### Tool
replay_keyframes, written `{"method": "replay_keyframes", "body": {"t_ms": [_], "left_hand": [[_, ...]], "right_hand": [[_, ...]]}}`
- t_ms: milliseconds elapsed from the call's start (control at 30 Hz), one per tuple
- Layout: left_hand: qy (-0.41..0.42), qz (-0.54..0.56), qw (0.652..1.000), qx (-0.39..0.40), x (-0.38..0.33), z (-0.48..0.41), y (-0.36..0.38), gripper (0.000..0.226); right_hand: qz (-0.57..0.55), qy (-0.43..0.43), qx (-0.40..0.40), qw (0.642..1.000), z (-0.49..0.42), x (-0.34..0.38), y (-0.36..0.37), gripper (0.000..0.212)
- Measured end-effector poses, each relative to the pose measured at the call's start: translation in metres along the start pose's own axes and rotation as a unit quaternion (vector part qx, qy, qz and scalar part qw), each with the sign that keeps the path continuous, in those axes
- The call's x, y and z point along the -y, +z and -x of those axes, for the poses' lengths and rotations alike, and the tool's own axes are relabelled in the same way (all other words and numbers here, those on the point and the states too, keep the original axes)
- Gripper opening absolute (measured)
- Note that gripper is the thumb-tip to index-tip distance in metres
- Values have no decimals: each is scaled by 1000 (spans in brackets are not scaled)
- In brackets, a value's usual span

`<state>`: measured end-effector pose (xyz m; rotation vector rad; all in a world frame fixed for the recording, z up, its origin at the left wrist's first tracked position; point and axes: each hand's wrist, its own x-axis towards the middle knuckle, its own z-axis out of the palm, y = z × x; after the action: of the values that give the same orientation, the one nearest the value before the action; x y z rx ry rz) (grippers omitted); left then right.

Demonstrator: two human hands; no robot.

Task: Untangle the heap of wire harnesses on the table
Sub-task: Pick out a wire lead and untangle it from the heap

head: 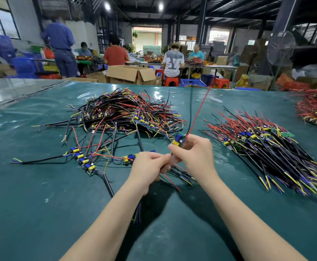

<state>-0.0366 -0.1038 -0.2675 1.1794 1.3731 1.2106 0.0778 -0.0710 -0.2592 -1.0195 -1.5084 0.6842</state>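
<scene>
Now both hands meet low over the table (41, 204), just in front of the heap (125, 112) and not touching it. The left hand (148, 166) is closed tight: its fingers curl round a bundle of thin wires (180, 175). The ends of these fan out to the right beneath the other hand, and a few more ends hang under the left wrist. The right hand (195, 153) is closed as well, gripping a small board (178, 139) with blue and yellow parts that sticks up past its knuckles. Its foremost fingertip reaches across to the left hand's fingertips. A red wire (199, 110) and a black wire (191, 110) rise from this grip and run away across the table. A string of boards (84, 161) lies loose to the left. A combed pile (276, 147) lies to the right.
</scene>
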Motion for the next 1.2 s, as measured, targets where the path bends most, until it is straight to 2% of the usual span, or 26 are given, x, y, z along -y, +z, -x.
{"method": "replay_keyframes", "body": {"t_ms": [100, 167, 233, 333, 400, 533, 600, 667, 800, 867, 933, 1033, 1133, 1200], "left_hand": [[-24, 67, 995, 69, -4, 2, 0, 25], [-30, 94, 987, 128, -7, 2, -2, 22], [-18, 79, 985, 153, -7, 3, -2, 21], [17, -5, 993, 116, -3, 4, -1, 24], [39, -28, 994, 98, -1, 3, 0, 25], [8, 32, 989, 145, 0, 2, -4, 24], [17, -22, 983, 179, 2, 3, -4, 20], [42, -126, 972, 196, 6, 5, -3, 22], [44, -247, 938, 239, 9, 6, -4, 15], [47, -274, 935, 219, 9, 5, -6, 18], [62, -291, 940, 167, 9, 3, -9, 21], [81, -246, 957, 127, 7, 4, -11, 25], [52, -157, 966, 199, 0, 10, -8, 30], [61, -83, 967, 233, -5, 13, -7, 32]], "right_hand": [[-176, 92, -29, 980, -1, 0, 0, 24], [-232, 126, -46, 964, -4, 0, -2, 26], [-233, 121, -55, 963, -4, 1, -6, 26], [-130, 44, -37, 990, -2, 4, -5, 30], [-83, 24, -31, 996, 0, 7, -1, 30], [-242, 122, -71, 960, -8, 5, -8, 25], [-286, 181, -97, 936, -14, -1, -18, 23], [-309, 220, -133, 916, -18, -10, -30, 23], [-326, 236, -180, 898, -23, -27, -48, 20], [-331, 238, -190, 893, -24, -34, -51, 21], [-331, 240, -193, 892, -24, -38, -52, 22], [-346, 249, -204, 881, -24, -43, -53, 22], [-365, 273, -208, 865, -24, -45, -54, 21], [-379, 285, -205, 856, -24, -44, -53, 19]]}}
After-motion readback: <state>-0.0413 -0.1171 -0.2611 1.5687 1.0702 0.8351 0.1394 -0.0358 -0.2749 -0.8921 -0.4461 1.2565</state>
